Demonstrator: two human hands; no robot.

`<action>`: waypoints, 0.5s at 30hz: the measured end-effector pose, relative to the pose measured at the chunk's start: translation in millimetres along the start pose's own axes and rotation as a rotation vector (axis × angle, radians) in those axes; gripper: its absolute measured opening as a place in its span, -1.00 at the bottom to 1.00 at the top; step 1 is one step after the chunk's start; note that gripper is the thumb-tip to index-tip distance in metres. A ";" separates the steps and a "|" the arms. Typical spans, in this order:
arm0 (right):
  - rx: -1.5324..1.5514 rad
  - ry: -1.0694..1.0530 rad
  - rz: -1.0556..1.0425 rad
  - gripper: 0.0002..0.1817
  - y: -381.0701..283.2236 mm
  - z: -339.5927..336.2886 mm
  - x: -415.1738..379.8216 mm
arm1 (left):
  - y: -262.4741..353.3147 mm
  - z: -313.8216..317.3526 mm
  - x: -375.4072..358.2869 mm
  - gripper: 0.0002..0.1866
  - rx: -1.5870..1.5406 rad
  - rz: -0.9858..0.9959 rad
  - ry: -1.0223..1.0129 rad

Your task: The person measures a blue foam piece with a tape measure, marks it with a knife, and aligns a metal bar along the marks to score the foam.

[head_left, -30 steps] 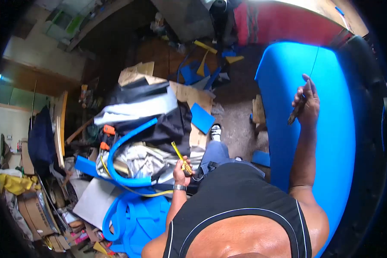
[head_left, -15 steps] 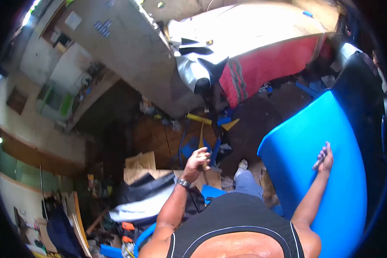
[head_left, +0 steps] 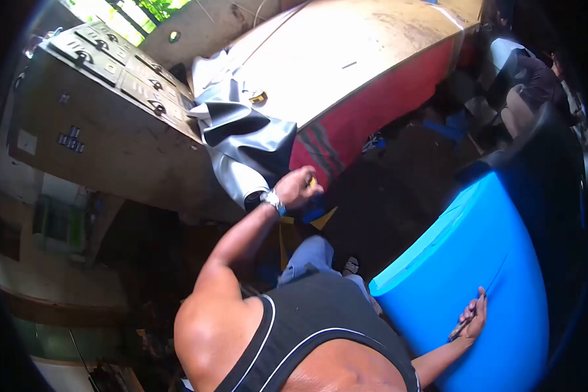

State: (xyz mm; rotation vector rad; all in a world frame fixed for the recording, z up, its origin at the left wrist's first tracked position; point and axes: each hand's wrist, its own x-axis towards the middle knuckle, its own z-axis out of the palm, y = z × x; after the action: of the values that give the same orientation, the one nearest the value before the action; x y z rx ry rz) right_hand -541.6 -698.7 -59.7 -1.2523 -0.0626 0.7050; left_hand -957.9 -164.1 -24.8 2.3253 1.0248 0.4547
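My left hand (head_left: 297, 188), with a metal-band watch (head_left: 274, 201) at the wrist, is closed around a small yellow object (head_left: 312, 182); most of it is hidden by the fingers. It is in front of the table's red side, close to the draped silver-grey sheet (head_left: 251, 140). Lower right, my right hand (head_left: 475, 319) has its fingers curled on a slim dark object (head_left: 459, 330), whose kind I cannot make out. That hand is in front of a large, curved bright blue foam-like panel (head_left: 438, 287). A thin line runs on the panel's face above the fingertips.
A long table (head_left: 366, 49) with a red cloth side (head_left: 372, 124) stands ahead, bearing a yellow-and-black tape measure (head_left: 258, 97). Left of it is a cabinet (head_left: 121, 130) with several latches on top. Another person (head_left: 529, 88) is at the far right. Yellow scraps (head_left: 325, 218) lie on the floor.
The view has shifted toward the table. My left hand has risen toward the red side and silver-grey sheet. My right hand is lower against the blue panel. Both still hold their objects.
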 end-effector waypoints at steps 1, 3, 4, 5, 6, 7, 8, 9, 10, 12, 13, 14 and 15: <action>0.004 -0.021 -0.003 -0.53 -5.1 1.0 0.1 | -20.7 -4.2 28.3 -0.41 0.096 0.006 0.051; -0.002 -0.016 -0.032 -0.52 0.1 10.8 -2.9 | -21.2 -42.8 78.1 -0.33 0.227 -0.074 0.026; -0.064 0.056 -0.051 -0.52 0.0 18.1 -7.0 | -31.7 -58.0 100.9 -0.32 0.253 -0.066 -0.019; -0.127 0.128 -0.068 -0.52 -1.0 28.0 -12.5 | -58.8 -63.4 123.9 -0.33 0.294 -0.083 0.021; -0.188 0.203 -0.103 -0.52 -3.9 41.2 -14.2 | -90.6 -62.7 153.4 -0.33 0.325 -0.087 0.072; -0.243 0.309 -0.114 -0.52 -4.8 57.7 -17.2 | -114.4 -70.0 178.0 -0.34 0.365 -0.076 0.104; -0.298 0.382 -0.112 -0.52 -0.7 68.3 -20.6 | -141.4 -78.8 201.9 -0.34 0.404 -0.064 0.138; -0.350 0.453 -0.127 -0.53 3.9 72.7 -16.5 | -176.4 -80.2 231.4 -0.34 0.410 -0.011 0.160; -0.400 0.526 -0.140 -0.53 11.3 76.3 -13.9 | -188.9 -83.2 247.8 -0.33 0.416 -0.098 0.172; -0.456 0.807 -0.185 -0.58 36.1 72.9 -9.7 | -217.7 -86.9 276.2 -0.34 0.424 -0.213 0.126; -0.486 0.943 -0.206 -0.61 38.2 85.2 -0.8 | -232.2 -93.3 290.2 -0.34 0.435 -0.219 0.080; -0.442 0.945 -0.257 -0.61 35.6 118.7 7.3 | -247.3 -99.3 306.8 -0.34 0.446 -0.224 0.033; -0.401 0.947 -0.300 -0.62 39.3 149.2 9.5 | -266.3 -106.1 320.3 -0.37 0.431 -0.209 0.012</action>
State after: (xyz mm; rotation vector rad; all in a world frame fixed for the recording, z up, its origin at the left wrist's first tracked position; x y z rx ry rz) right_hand -613.6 -562.5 -46.7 -1.8075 0.3970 -0.2179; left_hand -953.7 262.6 -76.5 2.5421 1.4730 0.1753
